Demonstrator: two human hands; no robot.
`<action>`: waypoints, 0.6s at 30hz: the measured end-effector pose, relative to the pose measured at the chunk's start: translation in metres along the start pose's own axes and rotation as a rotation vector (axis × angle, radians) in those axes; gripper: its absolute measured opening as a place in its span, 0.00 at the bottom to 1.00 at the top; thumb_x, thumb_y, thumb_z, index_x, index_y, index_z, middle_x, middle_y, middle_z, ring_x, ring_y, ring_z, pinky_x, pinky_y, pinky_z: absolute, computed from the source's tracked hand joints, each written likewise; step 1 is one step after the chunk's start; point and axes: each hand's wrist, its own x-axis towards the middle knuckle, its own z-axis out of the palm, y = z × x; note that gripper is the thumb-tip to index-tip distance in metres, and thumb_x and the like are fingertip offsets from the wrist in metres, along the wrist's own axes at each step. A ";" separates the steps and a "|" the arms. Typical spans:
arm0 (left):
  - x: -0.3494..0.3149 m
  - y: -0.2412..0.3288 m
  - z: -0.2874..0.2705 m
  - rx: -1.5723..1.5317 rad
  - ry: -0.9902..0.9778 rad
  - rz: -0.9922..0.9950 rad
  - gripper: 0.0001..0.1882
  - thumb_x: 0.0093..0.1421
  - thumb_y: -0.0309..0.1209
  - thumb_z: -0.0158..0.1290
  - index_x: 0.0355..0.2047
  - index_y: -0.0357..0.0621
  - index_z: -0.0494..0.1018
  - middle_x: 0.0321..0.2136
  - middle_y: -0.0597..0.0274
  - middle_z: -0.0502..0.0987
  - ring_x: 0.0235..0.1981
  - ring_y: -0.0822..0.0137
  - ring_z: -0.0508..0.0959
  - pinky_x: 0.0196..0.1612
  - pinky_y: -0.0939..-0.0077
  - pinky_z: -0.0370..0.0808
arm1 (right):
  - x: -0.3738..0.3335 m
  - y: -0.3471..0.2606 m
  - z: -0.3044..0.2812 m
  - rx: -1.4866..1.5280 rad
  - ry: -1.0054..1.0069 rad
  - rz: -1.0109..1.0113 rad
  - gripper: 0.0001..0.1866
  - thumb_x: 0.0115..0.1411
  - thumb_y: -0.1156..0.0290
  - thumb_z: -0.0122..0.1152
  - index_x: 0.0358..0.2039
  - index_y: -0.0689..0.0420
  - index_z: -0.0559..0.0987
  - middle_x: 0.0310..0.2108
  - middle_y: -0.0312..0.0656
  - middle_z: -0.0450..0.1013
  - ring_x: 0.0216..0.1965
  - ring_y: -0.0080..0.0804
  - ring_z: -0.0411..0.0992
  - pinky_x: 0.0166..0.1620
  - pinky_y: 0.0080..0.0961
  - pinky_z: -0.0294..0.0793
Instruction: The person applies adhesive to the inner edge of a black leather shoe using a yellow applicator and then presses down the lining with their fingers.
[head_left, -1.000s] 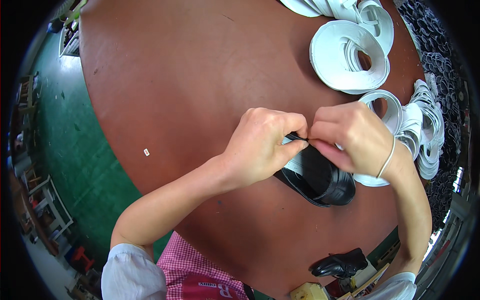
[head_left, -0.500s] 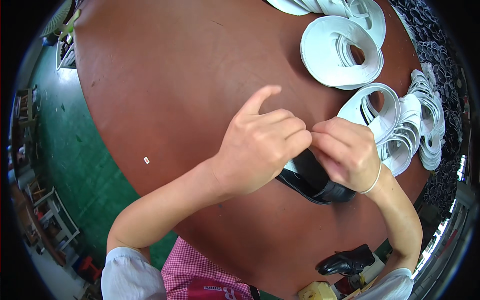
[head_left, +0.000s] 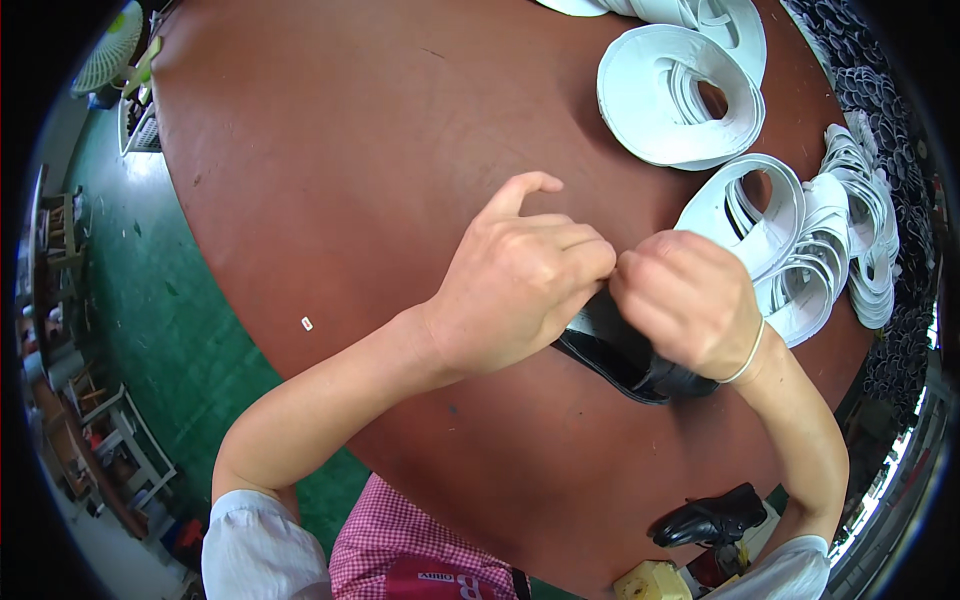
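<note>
Fingers (head_left: 588, 262) on my left hand (head_left: 512, 290) are curled in, one sticking out, right next to my bunched-up right hand (head_left: 692, 300); honestly can't tell what either's pinching. Black shoe (head_left: 632, 362) sits under them, toward the tabletop's (head_left: 380, 180) right edge, where white ring-shaped pieces (head_left: 635, 110) are piled up.

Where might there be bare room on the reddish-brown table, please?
The table is free beyond the left hand, left of the white ring-shaped pieces. A smaller, speckled patch lies between the glossy black shoe under the right hand and the near edge. Those pieces crowd the far right.
</note>
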 end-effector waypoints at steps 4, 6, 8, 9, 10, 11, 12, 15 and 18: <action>-0.003 0.004 0.001 -0.162 -0.010 -0.131 0.07 0.47 0.21 0.60 0.27 0.41 0.74 0.25 0.62 0.78 0.29 0.62 0.78 0.47 0.62 0.71 | -0.006 -0.010 0.001 0.268 0.111 0.338 0.13 0.40 0.80 0.67 0.29 0.59 0.76 0.31 0.39 0.72 0.31 0.34 0.72 0.32 0.27 0.72; -0.004 0.009 0.004 -0.216 0.045 -0.234 0.07 0.47 0.21 0.59 0.28 0.40 0.74 0.25 0.61 0.78 0.29 0.60 0.78 0.40 0.67 0.74 | -0.008 -0.011 0.007 0.400 0.242 0.442 0.16 0.40 0.84 0.67 0.32 0.59 0.75 0.30 0.39 0.73 0.32 0.35 0.74 0.33 0.27 0.73; -0.004 0.005 0.005 -0.191 0.058 -0.181 0.07 0.47 0.21 0.59 0.28 0.40 0.74 0.25 0.60 0.78 0.28 0.60 0.78 0.38 0.69 0.74 | -0.008 -0.012 0.012 0.399 0.214 0.436 0.17 0.41 0.84 0.67 0.32 0.60 0.74 0.30 0.39 0.73 0.31 0.35 0.74 0.33 0.27 0.74; -0.004 0.004 0.005 -0.168 0.073 -0.134 0.07 0.47 0.21 0.59 0.29 0.40 0.74 0.25 0.60 0.78 0.28 0.59 0.78 0.35 0.70 0.75 | -0.008 -0.013 0.014 0.401 0.180 0.428 0.17 0.41 0.84 0.67 0.33 0.60 0.73 0.29 0.40 0.73 0.30 0.35 0.74 0.33 0.26 0.74; -0.003 0.004 0.005 -0.169 0.069 -0.130 0.07 0.47 0.21 0.59 0.29 0.40 0.74 0.25 0.60 0.78 0.28 0.59 0.78 0.35 0.70 0.75 | -0.009 -0.013 0.017 0.393 0.212 0.404 0.17 0.42 0.84 0.67 0.33 0.60 0.72 0.29 0.40 0.74 0.28 0.35 0.74 0.32 0.26 0.74; -0.003 0.004 0.005 -0.159 0.051 -0.122 0.07 0.48 0.21 0.59 0.28 0.40 0.74 0.26 0.59 0.78 0.28 0.59 0.78 0.36 0.70 0.75 | -0.009 -0.013 0.017 0.391 0.215 0.408 0.17 0.42 0.84 0.67 0.33 0.60 0.72 0.29 0.40 0.74 0.28 0.35 0.74 0.32 0.26 0.74; -0.003 0.003 0.005 -0.149 0.034 -0.114 0.07 0.48 0.21 0.59 0.28 0.40 0.74 0.26 0.59 0.78 0.28 0.59 0.78 0.37 0.69 0.75 | -0.008 -0.014 0.018 0.435 0.240 0.459 0.16 0.42 0.84 0.67 0.32 0.60 0.72 0.28 0.39 0.73 0.27 0.35 0.74 0.30 0.25 0.73; 0.000 0.002 0.002 -0.088 -0.006 -0.077 0.06 0.48 0.21 0.58 0.28 0.39 0.74 0.26 0.59 0.78 0.29 0.59 0.78 0.37 0.69 0.75 | -0.008 -0.011 0.018 0.442 0.252 0.451 0.14 0.43 0.84 0.66 0.30 0.59 0.73 0.26 0.39 0.73 0.26 0.35 0.73 0.27 0.25 0.72; 0.000 0.000 0.001 -0.054 0.017 0.016 0.06 0.48 0.21 0.58 0.28 0.39 0.75 0.26 0.59 0.78 0.30 0.59 0.79 0.38 0.69 0.75 | -0.007 -0.006 0.011 0.297 0.168 0.266 0.12 0.43 0.84 0.66 0.29 0.60 0.73 0.25 0.39 0.72 0.26 0.36 0.73 0.26 0.25 0.72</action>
